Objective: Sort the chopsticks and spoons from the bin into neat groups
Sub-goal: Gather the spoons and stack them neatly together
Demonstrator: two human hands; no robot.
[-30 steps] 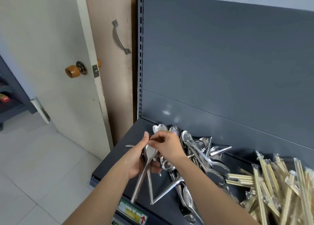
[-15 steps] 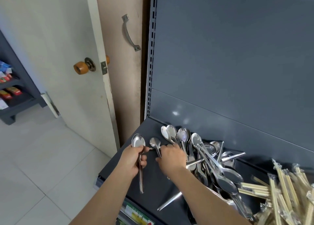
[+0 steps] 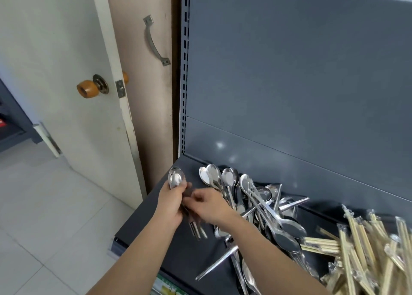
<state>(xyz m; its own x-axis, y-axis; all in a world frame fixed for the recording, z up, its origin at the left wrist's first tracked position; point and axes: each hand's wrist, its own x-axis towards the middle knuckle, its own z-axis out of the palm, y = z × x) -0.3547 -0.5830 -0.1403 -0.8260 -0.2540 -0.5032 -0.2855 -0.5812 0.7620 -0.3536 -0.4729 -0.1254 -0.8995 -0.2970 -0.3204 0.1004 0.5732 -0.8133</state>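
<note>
The left hand (image 3: 171, 197) is clenched round a nested stack of spoons (image 3: 176, 178), bowls standing up past the fingers on the far side, handles poking out below toward the near edge. The right hand (image 3: 210, 205) sits just right of it, fingers curled in at the handles, but blur hides whether it grips them. All this is over the left end of the dark shelf (image 3: 142, 221), close to its left edge, with bare surface beneath. Loose spoons (image 3: 269, 207) pile up to the right, and wrapped chopsticks (image 3: 361, 252) lie further right. A door (image 3: 66, 49) stands just left.
</note>
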